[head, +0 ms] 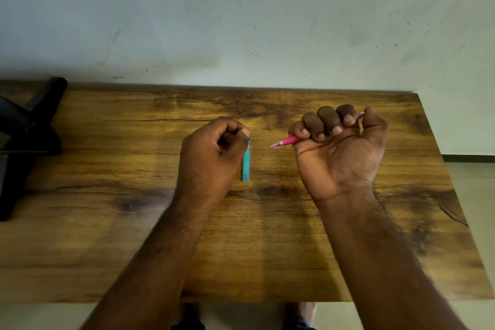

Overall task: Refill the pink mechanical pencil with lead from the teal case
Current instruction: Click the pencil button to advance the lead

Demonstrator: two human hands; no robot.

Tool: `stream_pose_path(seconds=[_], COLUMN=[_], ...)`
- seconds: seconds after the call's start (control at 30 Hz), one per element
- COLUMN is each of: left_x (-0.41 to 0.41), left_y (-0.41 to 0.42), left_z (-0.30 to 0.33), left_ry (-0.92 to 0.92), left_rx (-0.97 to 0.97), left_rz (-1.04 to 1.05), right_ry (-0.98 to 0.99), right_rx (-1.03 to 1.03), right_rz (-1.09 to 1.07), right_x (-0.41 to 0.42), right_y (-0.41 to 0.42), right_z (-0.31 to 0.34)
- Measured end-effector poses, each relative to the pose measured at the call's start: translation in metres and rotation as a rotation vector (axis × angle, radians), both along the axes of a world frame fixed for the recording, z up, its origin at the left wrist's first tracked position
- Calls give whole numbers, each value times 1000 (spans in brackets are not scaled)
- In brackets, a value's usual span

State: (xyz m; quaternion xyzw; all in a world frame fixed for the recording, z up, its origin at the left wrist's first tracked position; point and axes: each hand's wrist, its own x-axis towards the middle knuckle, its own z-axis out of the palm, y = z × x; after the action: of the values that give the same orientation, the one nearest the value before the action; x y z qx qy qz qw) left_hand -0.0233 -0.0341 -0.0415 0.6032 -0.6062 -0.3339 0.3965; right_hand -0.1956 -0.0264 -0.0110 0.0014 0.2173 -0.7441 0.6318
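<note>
Two hands over a wooden counter (267, 249), both occupied. Right hand (340, 147) turned palm up, fingers curled round the pink mechanical pencil (288, 140); its tip points left, toward the middle of the counter, and its back end shows past the thumb on the far right side. Left hand (211, 153) knuckles up, thumb and curled fingers pinching the far end of the teal case (246, 161), which runs near-to-far just right of that hand. Whether the near end of the case rests on the wood or hangs just above it, cannot tell. Case and pencil tip near each other, not touching. Whether the case lid is open, too small to tell; no loose lead visible. Dark stand (29, 136) at the far left edge, well apart. Judgement: early step, both items picked up, lead not yet out, pencil not yet opened. Next move likely calls for opening the case and freeing the pencil's back cap, which needs a finer fingertip hold than this full fist allows.
</note>
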Motion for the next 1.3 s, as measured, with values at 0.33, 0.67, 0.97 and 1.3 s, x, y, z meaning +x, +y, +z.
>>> stream_pose_path(seconds=[0.33, 0.67, 0.97, 1.3], left_x=[0, 0, 0, 0], left_y=[0, 0, -1, 0], left_z=[1, 2, 1, 1], left_ry=[13, 20, 17, 17], left_rx=[11, 13, 11, 7], left_rz=[4, -3, 2, -7], right_ry=[2, -11, -11, 3], right_rx=[13, 3, -13, -6], right_rz=[-5, 6, 3, 0], right_x=[-1, -1, 0, 1], right_y=[0, 0, 0, 0], right_z=[0, -1, -1, 1])
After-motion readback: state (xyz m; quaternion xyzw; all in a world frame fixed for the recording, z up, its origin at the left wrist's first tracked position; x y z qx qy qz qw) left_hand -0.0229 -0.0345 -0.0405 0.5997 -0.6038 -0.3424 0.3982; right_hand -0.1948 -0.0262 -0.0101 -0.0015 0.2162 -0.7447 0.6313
